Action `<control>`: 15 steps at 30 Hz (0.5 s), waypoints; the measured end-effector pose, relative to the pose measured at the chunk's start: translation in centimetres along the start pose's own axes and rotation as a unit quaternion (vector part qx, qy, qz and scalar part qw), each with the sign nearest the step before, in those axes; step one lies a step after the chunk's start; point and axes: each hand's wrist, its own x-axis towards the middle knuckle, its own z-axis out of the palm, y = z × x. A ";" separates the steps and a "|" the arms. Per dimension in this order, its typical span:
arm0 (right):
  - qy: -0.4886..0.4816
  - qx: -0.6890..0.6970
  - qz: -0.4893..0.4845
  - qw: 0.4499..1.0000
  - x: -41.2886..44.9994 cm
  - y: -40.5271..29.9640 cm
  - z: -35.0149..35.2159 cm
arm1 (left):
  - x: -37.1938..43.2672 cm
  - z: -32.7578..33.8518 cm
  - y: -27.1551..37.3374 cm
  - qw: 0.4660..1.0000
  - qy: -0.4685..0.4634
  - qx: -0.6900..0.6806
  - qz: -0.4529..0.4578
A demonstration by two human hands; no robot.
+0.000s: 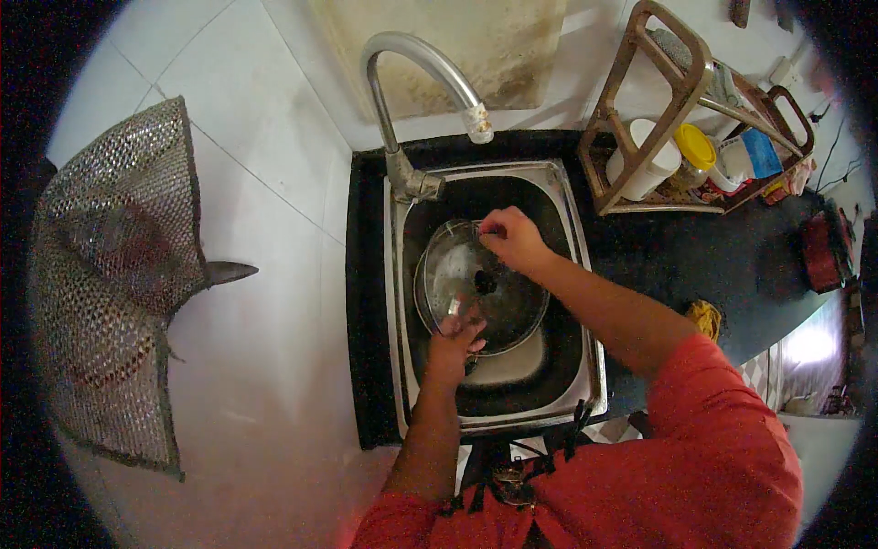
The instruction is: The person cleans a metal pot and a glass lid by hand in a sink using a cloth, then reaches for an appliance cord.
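Note:
A round see-through glass lid [511,312] with a thin metal rim is tilted inside the sink basin. A black knob [485,281] stands at its middle, and whitish suds or wet glare shows on its left half. My left hand [458,343] grips the lid by its near left edge, some fingers seen against the glass. At the far rim, the fingers of my right hand [511,237] are curled and pinched together; what lies inside them is mostly hidden. Around the lid runs the stainless steel sink [595,370], its basin floor largely in dark shade.
Above the basin arches a metal faucet [425,42]. A brown rack [607,147] with jars and packets stands at the back right. On the dark counter [641,254] lies a yellow cloth or sponge [704,319]. A metallic mesh sheet [116,254] hangs on the left tiled wall.

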 end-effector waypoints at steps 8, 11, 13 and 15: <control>-0.084 -0.040 0.189 0.978 -4.1 9.9 6.1 | -0.3 0.6 1.2 1.000 -0.009 -0.011 0.002; -0.263 -0.197 0.145 0.933 -6.1 14.5 8.4 | 0.1 0.8 0.3 0.999 -0.004 0.044 0.005; -0.334 -0.254 0.078 0.905 -4.8 12.7 8.2 | 0.0 0.3 0.4 0.999 0.008 0.041 0.004; -0.370 -0.295 0.037 0.880 -4.4 11.6 7.9 | -0.1 0.3 0.4 0.999 0.014 0.044 0.004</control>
